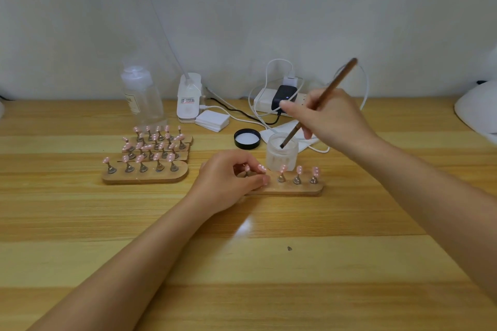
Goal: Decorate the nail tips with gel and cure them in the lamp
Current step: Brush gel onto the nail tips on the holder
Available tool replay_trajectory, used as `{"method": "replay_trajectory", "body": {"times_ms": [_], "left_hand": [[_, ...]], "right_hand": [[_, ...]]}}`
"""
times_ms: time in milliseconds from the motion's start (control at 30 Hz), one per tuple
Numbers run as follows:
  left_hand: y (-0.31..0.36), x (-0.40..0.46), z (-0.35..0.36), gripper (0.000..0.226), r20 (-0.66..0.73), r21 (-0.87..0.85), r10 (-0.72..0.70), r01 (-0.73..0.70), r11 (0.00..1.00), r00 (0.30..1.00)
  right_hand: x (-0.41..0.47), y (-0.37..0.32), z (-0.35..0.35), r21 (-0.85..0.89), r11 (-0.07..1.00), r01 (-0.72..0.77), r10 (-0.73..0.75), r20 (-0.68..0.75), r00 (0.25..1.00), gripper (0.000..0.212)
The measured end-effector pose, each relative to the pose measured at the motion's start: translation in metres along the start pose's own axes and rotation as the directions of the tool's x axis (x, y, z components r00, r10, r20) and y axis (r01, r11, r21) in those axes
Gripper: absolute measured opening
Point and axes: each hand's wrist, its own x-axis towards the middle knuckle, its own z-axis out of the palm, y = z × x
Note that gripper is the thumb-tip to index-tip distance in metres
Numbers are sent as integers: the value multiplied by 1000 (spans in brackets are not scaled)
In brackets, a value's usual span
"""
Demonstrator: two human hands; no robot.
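A wooden holder strip [295,189] with pink, white-dotted nail tips [299,170] on metal stands lies at the table's middle. My left hand [228,183] rests on its left end, fingers curled round one of the stands there. My right hand [330,118] grips a brown brush [336,83], whose tip dips into an open frosted jar [281,154] just behind the strip. The white curing lamp [476,107] shows partly at the right edge.
Several more wooden strips of pink nail tips [146,158] stand to the left. The jar's black lid [247,138], white wipes [212,121], a clear bottle [142,94], a clip-on lamp base [188,99], a power strip with cables [279,99] sit behind.
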Motion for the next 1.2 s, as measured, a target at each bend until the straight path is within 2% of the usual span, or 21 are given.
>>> {"method": "replay_trajectory", "body": {"times_ms": [167, 267, 333, 500, 633, 767, 900, 1000, 1100, 1200], "left_hand": [[0, 0, 1, 10, -13, 10, 41, -41, 999, 999], [0, -1, 1, 12, -20, 56, 82, -80, 995, 996], [0, -3, 1, 12, -31, 104, 112, -108, 989, 993], [5, -8, 2, 10, -50, 241, 251, -232, 942, 967], [12, -10, -2, 23, -134, 85, 310, -301, 950, 941], [19, -16, -8, 18, -178, -48, 300, -313, 949, 937], [18, -23, -6, 19, -208, -42, 294, -309, 950, 933], [16, -28, 0, 21, -245, -31, 324, -341, 939, 914], [14, -29, 4, 29, -266, -32, 349, -370, 928, 899], [10, -28, 7, 29, -257, -20, 359, -376, 926, 897]], "right_hand": [[8, 5, 20, -268, 963, 20, 8, 104, 995, 44], [9, 5, 21, -307, 951, 34, 2, 117, 993, 44], [9, 4, 15, -248, 969, 8, 5, 52, 999, 43], [6, 14, -2, 51, 993, -103, 110, -167, 980, 42], [3, 23, -7, 214, 961, -175, 220, -209, 953, 40], [1, 29, -10, 304, 931, -203, 273, -208, 939, 38], [-3, 29, -14, 348, 913, -215, 306, -232, 924, 36], [-11, 23, -17, 467, 866, -180, 330, -262, 907, 36], [-31, 14, -14, 571, 816, -88, 266, -236, 935, 36], [-61, 11, -1, 553, 830, 68, 73, -230, 971, 33]]}}
